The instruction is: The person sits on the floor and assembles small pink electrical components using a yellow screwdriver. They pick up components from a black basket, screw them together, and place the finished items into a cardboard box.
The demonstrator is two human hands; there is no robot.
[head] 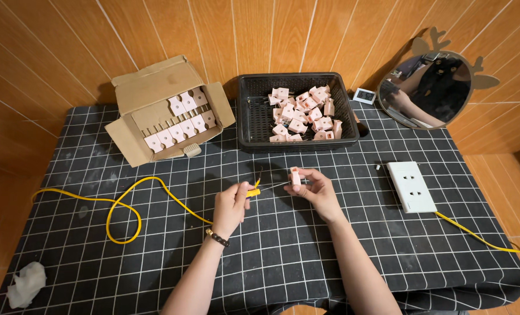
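Lower centre of frame: left hand (232, 205) closed, fingers pinching the stripped end of the yellow cable (126, 205), thin dark wire tips poking out toward centre. Right hand (314, 188) just beside it, fingers gripping a small pink plug part (295, 177), held upright above the counter (283, 256), a black cloth with a white grid. Wire tips and plug part close but apart, can't tell if any strand touches. Risks, as a judgement: the fine strands could splay or bend if pushed at an angle, missing the opening; the grip on the small part is fingertip-only, so it could twist or drop onto the cloth. The cable loops loosely across the left of the frame; a drag on that loop could tug the end out of the pinch. Lower left corner: crumpled white tissue (25, 284). Right of frame: white socket block (411, 186) lying flat, a second yellow lead running off to the right edge, well apart from the hands. Upper centre: black basket (245, 111) with a heap of pink parts. Upper left: open cardboard box (149, 87) with pink parts in rows. Upper right: oval mirror (426, 87) leaning on the orange tiled wall.
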